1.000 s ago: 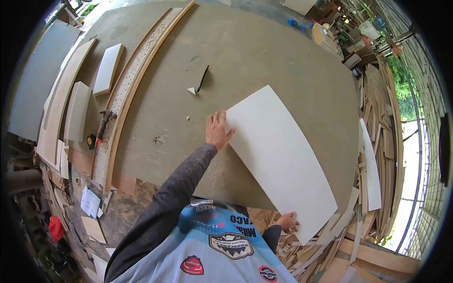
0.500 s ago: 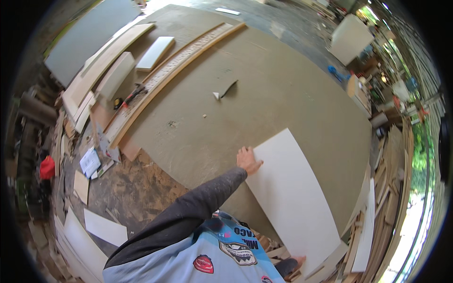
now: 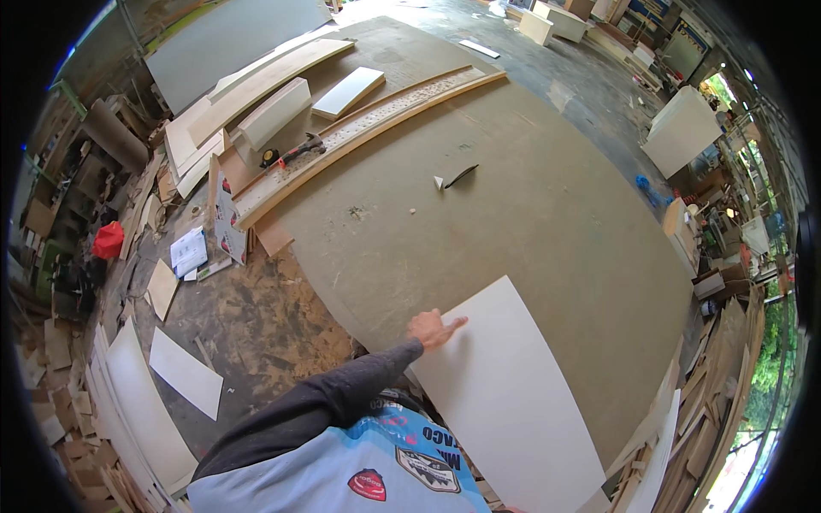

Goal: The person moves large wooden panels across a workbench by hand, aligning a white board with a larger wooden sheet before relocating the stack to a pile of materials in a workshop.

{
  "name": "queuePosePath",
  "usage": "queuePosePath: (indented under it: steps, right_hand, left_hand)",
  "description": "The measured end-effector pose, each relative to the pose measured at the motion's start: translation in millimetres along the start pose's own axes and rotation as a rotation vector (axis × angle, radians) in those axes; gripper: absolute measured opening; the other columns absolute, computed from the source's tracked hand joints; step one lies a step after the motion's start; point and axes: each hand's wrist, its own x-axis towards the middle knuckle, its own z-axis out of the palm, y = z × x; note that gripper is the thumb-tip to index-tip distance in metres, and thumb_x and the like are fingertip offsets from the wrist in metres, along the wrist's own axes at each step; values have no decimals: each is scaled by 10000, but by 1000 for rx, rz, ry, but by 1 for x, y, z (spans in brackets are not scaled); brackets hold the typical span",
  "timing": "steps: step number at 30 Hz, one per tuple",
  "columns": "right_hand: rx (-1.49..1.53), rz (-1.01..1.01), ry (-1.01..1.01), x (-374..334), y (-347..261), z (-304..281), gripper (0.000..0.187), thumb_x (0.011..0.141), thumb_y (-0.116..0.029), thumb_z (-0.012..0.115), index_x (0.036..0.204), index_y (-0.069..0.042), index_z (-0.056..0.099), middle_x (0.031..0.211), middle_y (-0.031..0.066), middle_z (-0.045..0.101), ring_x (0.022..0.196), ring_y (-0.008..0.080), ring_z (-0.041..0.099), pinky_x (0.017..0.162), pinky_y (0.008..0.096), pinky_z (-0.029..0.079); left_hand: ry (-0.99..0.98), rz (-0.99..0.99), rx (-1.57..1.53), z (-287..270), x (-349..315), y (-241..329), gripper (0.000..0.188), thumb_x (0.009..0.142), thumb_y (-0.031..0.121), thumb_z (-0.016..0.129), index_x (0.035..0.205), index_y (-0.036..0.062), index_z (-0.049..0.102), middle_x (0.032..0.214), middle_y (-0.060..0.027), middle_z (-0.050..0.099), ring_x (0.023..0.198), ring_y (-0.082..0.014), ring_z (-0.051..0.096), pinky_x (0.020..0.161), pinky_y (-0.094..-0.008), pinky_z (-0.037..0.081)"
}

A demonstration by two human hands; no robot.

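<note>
A long white board [image 3: 513, 389] lies slanted over the near right part of a large grey-brown tabletop [image 3: 513, 197], its near end running out at the lower edge. My left hand [image 3: 434, 329] is closed on the board's left edge close to its far end, thumb stretched over the white face and the other fingers partly hidden. Of my right hand, only a sliver seems to show at the lower edge beside the board, so its fingers are hidden. Farther off on the tabletop lie a thin dark strip [image 3: 463, 176] and a small white scrap [image 3: 439, 183].
A long wooden frame [image 3: 376, 124] crosses the tabletop's left side, with a hammer [image 3: 304, 150] and tape measure [image 3: 270, 157] on it. Beyond are pale boards [image 3: 274, 81]. White offcuts [image 3: 186, 374] lie on the floor at left; wood strips [image 3: 714, 402] are stacked at right.
The white board has come nearer to me, with my left hand on its edge. My right hand, seen before at its near end, has nearly left the view. The view has shifted.
</note>
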Motion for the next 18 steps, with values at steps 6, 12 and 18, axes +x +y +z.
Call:
queuePosePath:
  steps: [6, 12, 18]
  right_hand:
    - [141, -120, 30, -28, -8, -31, 671, 798, -463, 644, 1191, 72, 552, 1180, 236, 533, 1043, 386, 581, 873, 482, 468]
    - [581, -863, 78, -119, -54, -98, 571, 832, -385, 659, 1169, 68, 571, 1112, 193, 635, 1018, 344, 608, 864, 450, 480]
    - [1657, -123, -1163, -315, -186, -185, 289, 940, -249, 539, 1092, -11, 600, 1034, 75, 636, 972, 194, 600, 857, 340, 474]
  left_hand:
    - [218, 3, -148, -67, -30, -51, 808, 776, 768, 486, 963, 7, 682, 910, -181, 687, 890, -327, 656, 787, -433, 497]
    - [510, -27, -588, -139, -47, -176, 561, 848, 570, 621, 793, 12, 604, 661, -35, 558, 603, -155, 500, 586, -318, 422]
    - [745, 41, -1272, -238, -71, -274, 400, 919, 382, 645, 660, 100, 530, 648, 69, 475, 583, -33, 405, 527, -209, 340]
